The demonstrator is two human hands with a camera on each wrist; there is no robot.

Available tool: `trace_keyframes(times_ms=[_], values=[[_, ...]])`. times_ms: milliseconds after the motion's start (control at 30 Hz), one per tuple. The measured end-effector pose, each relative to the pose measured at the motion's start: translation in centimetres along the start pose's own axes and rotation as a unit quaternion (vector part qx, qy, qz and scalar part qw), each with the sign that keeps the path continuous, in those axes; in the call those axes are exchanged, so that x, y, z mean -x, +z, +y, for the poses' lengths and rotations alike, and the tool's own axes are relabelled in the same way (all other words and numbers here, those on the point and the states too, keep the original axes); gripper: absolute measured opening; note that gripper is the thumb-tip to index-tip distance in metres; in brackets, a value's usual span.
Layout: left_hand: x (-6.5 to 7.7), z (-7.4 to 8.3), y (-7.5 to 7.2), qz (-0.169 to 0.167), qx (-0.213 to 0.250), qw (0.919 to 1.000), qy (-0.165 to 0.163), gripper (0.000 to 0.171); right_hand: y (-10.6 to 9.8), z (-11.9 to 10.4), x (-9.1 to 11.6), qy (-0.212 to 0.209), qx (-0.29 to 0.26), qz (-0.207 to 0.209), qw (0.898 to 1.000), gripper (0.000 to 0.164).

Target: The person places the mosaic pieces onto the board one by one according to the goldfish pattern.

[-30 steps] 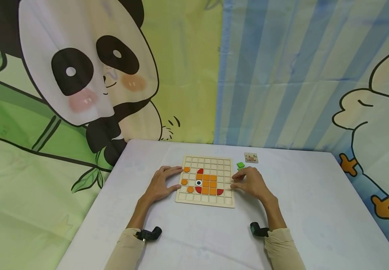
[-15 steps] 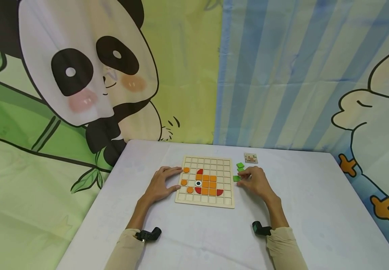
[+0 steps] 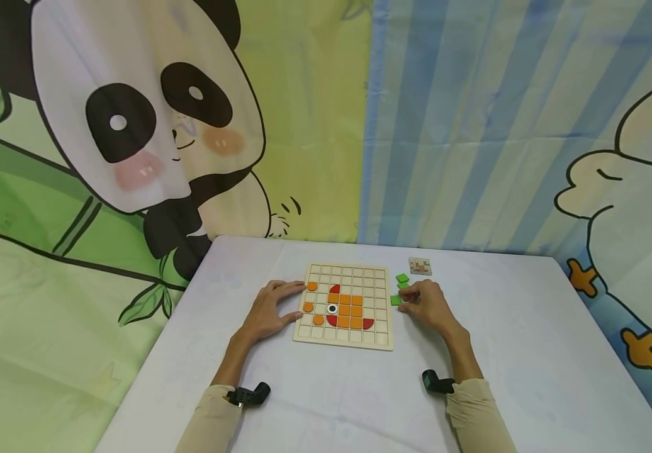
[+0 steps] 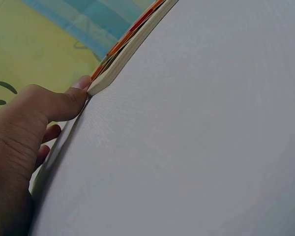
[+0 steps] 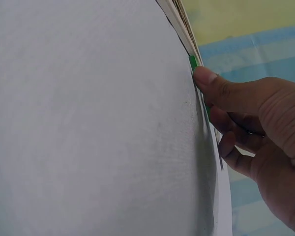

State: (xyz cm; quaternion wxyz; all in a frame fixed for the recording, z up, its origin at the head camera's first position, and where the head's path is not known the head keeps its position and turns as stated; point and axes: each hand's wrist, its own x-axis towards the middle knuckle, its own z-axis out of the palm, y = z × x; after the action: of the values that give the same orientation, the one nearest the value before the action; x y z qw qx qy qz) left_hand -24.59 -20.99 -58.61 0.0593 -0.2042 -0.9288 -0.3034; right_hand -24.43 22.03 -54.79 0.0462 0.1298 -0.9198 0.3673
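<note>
A wooden grid board [image 3: 377, 336] lies on the white table. Orange square tiles [image 3: 351, 309], red quarter-round pieces [image 3: 368, 323], an eye piece [image 3: 332, 309] and orange round pieces [image 3: 318, 319] sit on it. My left hand [image 3: 269, 309] rests at the board's left edge, its thumb [image 4: 78, 93] against the side and fingers spread. Just beyond the right edge, my right hand [image 3: 429, 307] pinches a green square tile [image 3: 396, 300] between thumb and forefinger. In the right wrist view that green tile [image 5: 192, 62] shows beside the thumb.
More green tiles [image 3: 402, 277] lie by the board's upper right corner, one partly behind my right fingers. A small pattern card [image 3: 420, 266] is farther back. Printed cloths [image 3: 445, 126] hang behind the table [image 3: 530, 352].
My right hand has shifted slightly right, away from the board's edge, and the green tile at its fingertips has come into view. The left hand stays in place.
</note>
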Motion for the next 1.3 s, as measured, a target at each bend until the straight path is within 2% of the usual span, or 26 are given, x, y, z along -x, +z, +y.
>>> trace_keyframes(times_ms=[733, 1300], values=[[0.09, 0.16, -0.14, -0.001, -0.001, 1.0, -0.004, 0.066, 0.07, -0.02, -0.06, 0.002, -0.013, -0.008, 1.0, 0.02], [-0.02, -0.07, 0.07, 0.008, 0.009, 0.9999, 0.011, 0.066, -0.18, -0.17, -0.08, 0.006, -0.023, -0.006, 1.0, 0.021]])
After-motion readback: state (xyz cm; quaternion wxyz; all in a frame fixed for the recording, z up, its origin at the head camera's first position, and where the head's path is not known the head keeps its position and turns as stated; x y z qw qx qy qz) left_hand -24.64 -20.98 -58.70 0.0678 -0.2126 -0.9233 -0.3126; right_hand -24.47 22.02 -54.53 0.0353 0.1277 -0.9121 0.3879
